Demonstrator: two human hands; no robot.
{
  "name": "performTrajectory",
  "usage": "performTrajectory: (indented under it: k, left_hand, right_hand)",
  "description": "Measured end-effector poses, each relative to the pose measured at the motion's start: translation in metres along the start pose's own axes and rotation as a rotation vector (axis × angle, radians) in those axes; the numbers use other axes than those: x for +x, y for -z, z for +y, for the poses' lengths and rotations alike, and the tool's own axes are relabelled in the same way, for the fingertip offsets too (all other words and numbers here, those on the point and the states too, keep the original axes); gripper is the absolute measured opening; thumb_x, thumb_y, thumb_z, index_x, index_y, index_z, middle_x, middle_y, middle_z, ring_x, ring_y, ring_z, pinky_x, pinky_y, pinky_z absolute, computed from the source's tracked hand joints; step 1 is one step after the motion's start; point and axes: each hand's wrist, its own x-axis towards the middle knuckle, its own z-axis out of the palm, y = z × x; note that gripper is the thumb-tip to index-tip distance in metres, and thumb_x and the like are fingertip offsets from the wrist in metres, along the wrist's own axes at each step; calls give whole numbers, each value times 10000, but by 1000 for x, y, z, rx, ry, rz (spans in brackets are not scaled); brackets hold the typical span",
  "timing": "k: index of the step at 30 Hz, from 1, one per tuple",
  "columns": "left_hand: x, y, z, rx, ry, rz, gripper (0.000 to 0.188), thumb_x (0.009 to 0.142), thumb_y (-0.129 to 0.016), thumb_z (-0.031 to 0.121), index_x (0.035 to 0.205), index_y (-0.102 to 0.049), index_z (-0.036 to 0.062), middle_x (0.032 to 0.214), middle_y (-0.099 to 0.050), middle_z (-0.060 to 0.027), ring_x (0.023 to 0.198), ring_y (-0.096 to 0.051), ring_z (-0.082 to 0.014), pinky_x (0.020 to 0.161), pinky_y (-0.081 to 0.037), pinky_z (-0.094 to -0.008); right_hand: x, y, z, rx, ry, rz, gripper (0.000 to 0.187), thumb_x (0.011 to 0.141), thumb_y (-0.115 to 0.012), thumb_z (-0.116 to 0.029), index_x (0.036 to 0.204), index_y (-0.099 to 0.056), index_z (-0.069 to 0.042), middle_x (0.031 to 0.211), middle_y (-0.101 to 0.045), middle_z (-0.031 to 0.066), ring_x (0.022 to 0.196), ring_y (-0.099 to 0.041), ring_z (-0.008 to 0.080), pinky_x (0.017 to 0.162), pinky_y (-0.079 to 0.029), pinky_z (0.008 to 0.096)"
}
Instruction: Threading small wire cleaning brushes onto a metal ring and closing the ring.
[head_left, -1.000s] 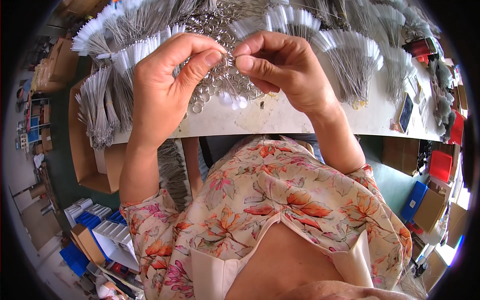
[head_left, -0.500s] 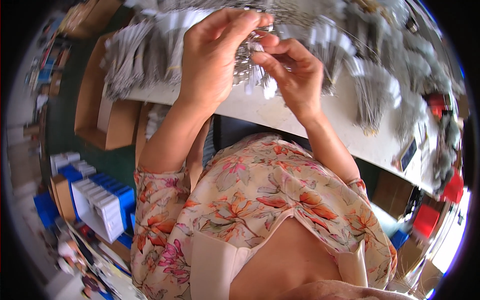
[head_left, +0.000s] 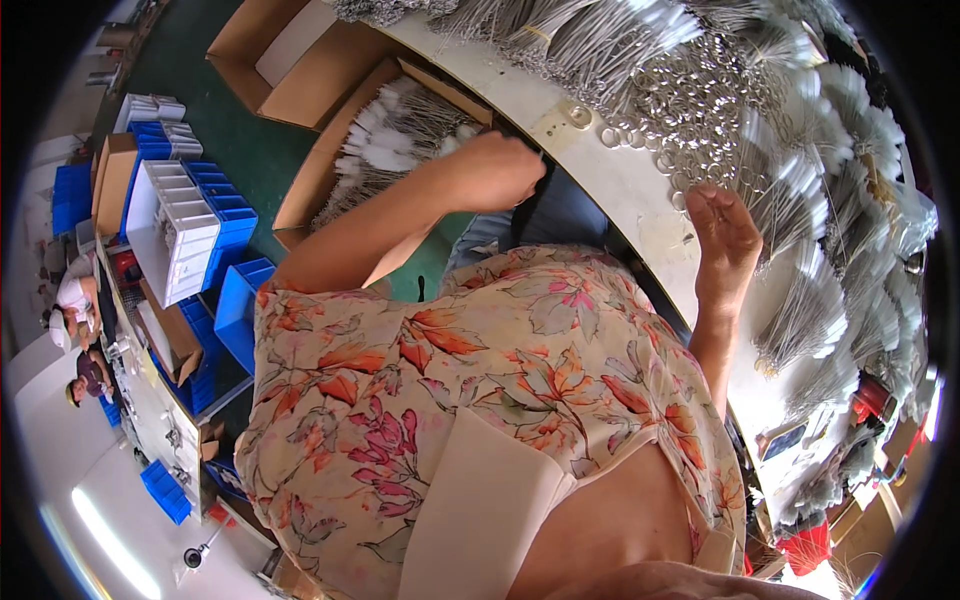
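My left hand (head_left: 497, 170) is closed, back of the hand up, beside the table edge and next to a cardboard box (head_left: 310, 190) of thin wire brushes with white bristle ends (head_left: 385, 145). Whatever it may hold is hidden. Over the table, my right hand (head_left: 725, 240) has its fingers curled in toward the thumb; anything between them is too small to name. Just beyond it spreads a heap of shiny metal rings (head_left: 700, 105), with a few loose ones near the fingertips. Bundled wire brushes (head_left: 800, 310) lie to its right.
More brush bundles (head_left: 590, 40) cover the far side of the white table (head_left: 660, 235). A phone-like dark slab (head_left: 785, 440) lies near its right end. An open carton (head_left: 300, 60) and blue and white crates (head_left: 190, 220) stand at left. Other people (head_left: 85, 330) are far left.
My hands were together over the table, working at a cluster of metal pieces and brushes. They have parted: left toward the box, right near the rings. The view has turned left.
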Motion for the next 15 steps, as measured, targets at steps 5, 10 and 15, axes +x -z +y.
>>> performTrajectory:
  k: [5, 10, 15]
  left_hand:
    - [4, -81, -79, 123, 342, -129, 158, 702, -546, 93, 769, -652, -4, 753, -630, -179, 728, -629, -339, 639, -493, -412]
    - [-32, -131, -149, 182, 399, -345, 290, 740, -646, 183, 956, -627, -9, 901, -626, -204, 874, -608, -321, 764, -468, -413]
    - [-7, -127, -123, -294, 284, -152, 346, 748, -663, 289, 943, -623, 6, 894, -626, -179, 871, -593, -328, 763, -457, -384]
  right_hand:
    - [-6, 8, 16, -42, -71, -27, 128, 782, -639, -17, 907, -627, 6, 878, -625, 44, 867, -545, 97, 825, -402, 240]
    - [-1, 7, 23, 9, -149, -32, 153, 784, -640, -17, 931, -618, 16, 906, -616, 50, 885, -544, 110, 819, -402, 242]
    - [10, 1, 25, 23, -170, -52, 137, 780, -649, -29, 911, -632, 5, 880, -628, 43, 852, -556, 104, 801, -411, 238]
